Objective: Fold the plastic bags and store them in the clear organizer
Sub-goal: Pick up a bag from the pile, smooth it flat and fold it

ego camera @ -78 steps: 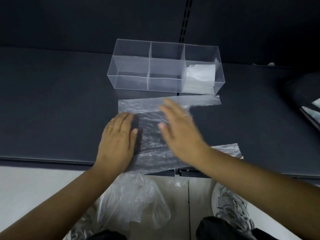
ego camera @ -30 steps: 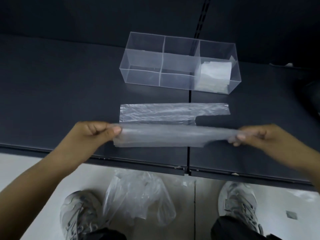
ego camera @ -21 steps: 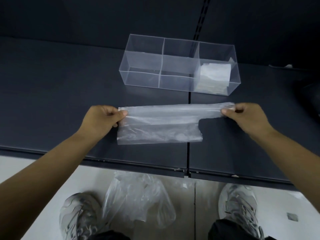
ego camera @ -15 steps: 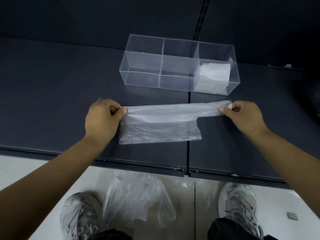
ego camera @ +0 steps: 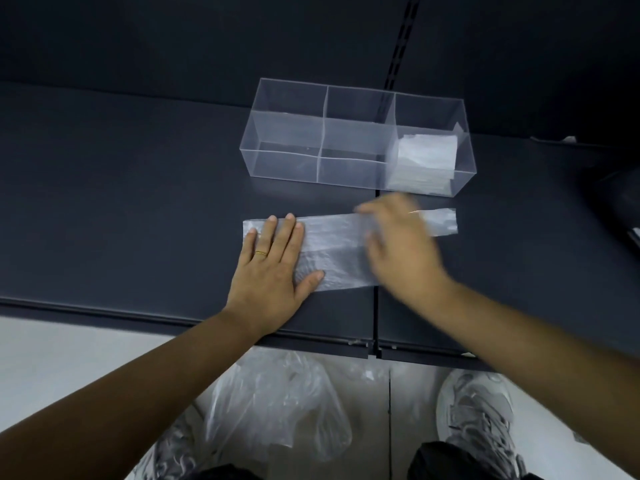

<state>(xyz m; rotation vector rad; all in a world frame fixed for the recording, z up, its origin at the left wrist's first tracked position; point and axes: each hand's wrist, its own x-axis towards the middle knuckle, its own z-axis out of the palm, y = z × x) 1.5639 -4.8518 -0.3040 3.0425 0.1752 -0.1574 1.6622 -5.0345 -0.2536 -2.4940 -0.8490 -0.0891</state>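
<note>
A clear plastic bag, folded into a long strip, lies flat on the dark shelf. My left hand presses flat on the strip's left end, fingers straight. My right hand, blurred, lies open over the strip's right part; the bag's handle end sticks out past it. Behind the strip stands the clear organizer with three compartments. A folded bag sits in its right compartment; the other two look empty.
A loose pile of clear plastic bags lies on the pale floor below the shelf edge, between my shoes. A dark object sits at the shelf's far right. A seam splits the shelf.
Both hands pinched the strip's ends and brought the near half over onto the far half. They have since let go and now lie flat on the bag.
</note>
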